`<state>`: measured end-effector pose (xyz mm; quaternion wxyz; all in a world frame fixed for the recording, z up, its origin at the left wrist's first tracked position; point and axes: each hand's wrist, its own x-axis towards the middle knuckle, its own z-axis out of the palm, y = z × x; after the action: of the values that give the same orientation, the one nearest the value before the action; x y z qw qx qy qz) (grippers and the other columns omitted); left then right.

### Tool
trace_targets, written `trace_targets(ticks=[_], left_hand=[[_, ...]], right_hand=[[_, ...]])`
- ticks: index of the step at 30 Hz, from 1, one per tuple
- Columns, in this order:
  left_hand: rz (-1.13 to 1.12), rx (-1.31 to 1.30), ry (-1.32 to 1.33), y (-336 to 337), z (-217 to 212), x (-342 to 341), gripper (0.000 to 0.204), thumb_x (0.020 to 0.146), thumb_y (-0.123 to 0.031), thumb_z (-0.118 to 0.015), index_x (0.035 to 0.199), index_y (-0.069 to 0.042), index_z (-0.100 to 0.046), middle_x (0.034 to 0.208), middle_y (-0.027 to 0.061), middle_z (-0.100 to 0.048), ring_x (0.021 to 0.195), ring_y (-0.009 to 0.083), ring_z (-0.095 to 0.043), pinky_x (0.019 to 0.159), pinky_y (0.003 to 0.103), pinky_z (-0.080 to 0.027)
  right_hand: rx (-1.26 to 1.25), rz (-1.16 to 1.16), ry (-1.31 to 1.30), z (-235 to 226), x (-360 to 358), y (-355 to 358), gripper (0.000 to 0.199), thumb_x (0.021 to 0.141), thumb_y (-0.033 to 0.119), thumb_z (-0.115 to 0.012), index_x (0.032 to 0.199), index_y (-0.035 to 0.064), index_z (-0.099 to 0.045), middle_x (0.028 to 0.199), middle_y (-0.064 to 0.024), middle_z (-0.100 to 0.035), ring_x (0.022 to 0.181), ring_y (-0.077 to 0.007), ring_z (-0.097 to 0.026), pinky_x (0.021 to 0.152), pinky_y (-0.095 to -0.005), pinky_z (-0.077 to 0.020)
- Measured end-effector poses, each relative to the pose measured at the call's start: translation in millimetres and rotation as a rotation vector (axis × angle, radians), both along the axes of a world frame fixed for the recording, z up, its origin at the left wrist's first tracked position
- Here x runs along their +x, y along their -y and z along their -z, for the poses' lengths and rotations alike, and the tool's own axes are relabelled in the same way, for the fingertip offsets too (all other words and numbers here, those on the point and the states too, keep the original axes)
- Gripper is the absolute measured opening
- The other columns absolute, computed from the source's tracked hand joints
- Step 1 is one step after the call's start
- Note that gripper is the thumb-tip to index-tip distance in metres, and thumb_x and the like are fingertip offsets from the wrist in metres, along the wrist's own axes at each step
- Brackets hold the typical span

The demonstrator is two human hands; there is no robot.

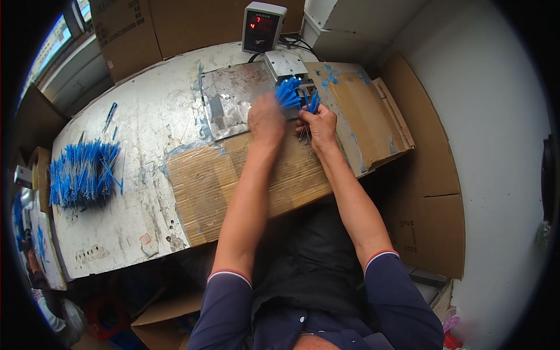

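Observation:
My left hand (pixel 266 119) grips a bundle of thin blue-tipped wires (pixel 287 93), its blue ends fanning out toward a small metal machine (pixel 286 65) at the far edge of the bench. Just to the right, my right hand (pixel 318 123) pinches a few blue-tipped wires (pixel 314 102) near the same machine. Both hands sit close together over a metal plate (pixel 233 96) and worn cardboard (pixel 274 175).
A large pile of blue wires (pixel 81 172) lies at the left of the white worn bench (pixel 128 134). A grey digital counter box (pixel 262 26) stands behind the machine. Cardboard boxes line the back wall and the right side. An open carton (pixel 166 318) sits on the floor below.

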<state>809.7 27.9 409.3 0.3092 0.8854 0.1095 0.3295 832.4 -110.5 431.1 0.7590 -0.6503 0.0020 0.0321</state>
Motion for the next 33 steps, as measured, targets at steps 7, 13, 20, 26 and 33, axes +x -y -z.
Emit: trace_targets(ticks=[7,13,20,26,33], left_hand=[[-0.218,-0.226,0.234,1,-4,4,0.018,0.091,-0.003,-0.055,0.108,-0.005,-0.055,0.1,0.019,-0.06,0.09,0.0437,-0.064,0.076,0.052,-0.052],[-0.213,-0.219,0.215,-1,-1,5,0.019,0.091,-0.003,-0.056,0.11,-0.004,-0.056,0.103,0.0194,-0.061,0.094,0.0435,-0.064,0.078,0.052,-0.051],[-0.204,-0.202,0.201,-4,5,9,0.023,0.086,0.001,-0.058,0.109,-0.002,-0.058,0.104,0.0205,-0.064,0.095,0.0433,-0.062,0.082,0.052,-0.048],[-0.137,-0.147,0.175,1,1,7,0.018,0.087,-0.002,-0.056,0.104,-0.004,-0.06,0.097,0.0193,-0.067,0.092,0.0427,-0.063,0.079,0.052,-0.047],[-0.074,-0.127,0.095,-1,1,5,0.013,0.086,-0.003,-0.058,0.099,-0.004,-0.062,0.093,0.0186,-0.068,0.088,0.0419,-0.065,0.078,0.051,-0.048]], right_hand=[[-0.123,0.09,0.015,1,11,-14,0.012,0.081,-0.004,-0.069,0.088,-0.0003,-0.06,0.076,-0.0096,-0.066,0.055,-0.016,-0.065,0.044,-0.0304,-0.0548],[-0.213,0.149,0.064,-2,19,-25,0.01,0.08,-0.005,-0.068,0.084,-0.0018,-0.059,0.07,-0.0099,-0.065,0.052,-0.0167,-0.065,0.041,-0.0324,-0.0551],[-0.14,0.173,0.01,-4,19,-28,0.009,0.081,-0.004,-0.068,0.085,-0.0015,-0.06,0.075,-0.0111,-0.067,0.055,-0.0183,-0.067,0.043,-0.0317,-0.057],[0.103,0.025,-0.068,0,18,-6,0.007,0.087,0.001,-0.067,0.092,-0.0017,-0.063,0.08,-0.0104,-0.068,0.062,-0.0183,-0.069,0.053,-0.0311,-0.0608],[0.061,-0.005,-0.03,4,8,2,0.014,0.087,0.003,-0.069,0.1,-0.003,-0.066,0.078,-0.0089,-0.068,0.063,-0.0159,-0.068,0.054,-0.0299,-0.0601]])
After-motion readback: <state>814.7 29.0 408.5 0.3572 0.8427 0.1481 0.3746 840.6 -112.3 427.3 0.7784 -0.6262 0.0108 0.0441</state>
